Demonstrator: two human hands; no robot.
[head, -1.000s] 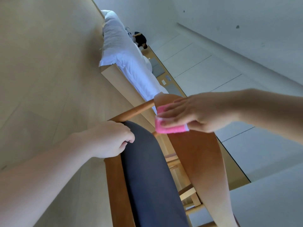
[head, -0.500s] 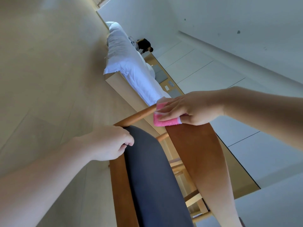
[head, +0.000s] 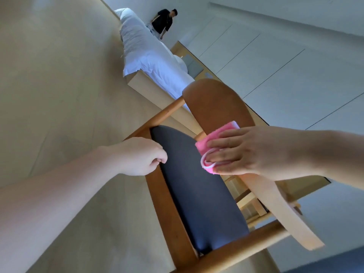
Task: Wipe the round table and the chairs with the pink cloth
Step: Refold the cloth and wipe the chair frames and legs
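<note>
Here the left hand (head: 144, 155) curls tight on the chair (head: 167, 196) frame beside the seat; if that grip slackens, the chair could shift. To its right, the right hand (head: 242, 152) presses flat fingers on the folded pink cloth (head: 208, 142) against the backrest (head: 220, 107), and the cloth might slide free.

Bedroom, hotel-like or domestic. We note: a bed with rumpled white linen on a pale wooden base (head: 149, 62); light wood plank flooring (head: 59, 75); plain white panelled walls (head: 275, 56); a brown wooden chair with dark padded seat (head: 197, 184); a dark-shirted person standing beyond the bed (head: 164, 21).
</note>
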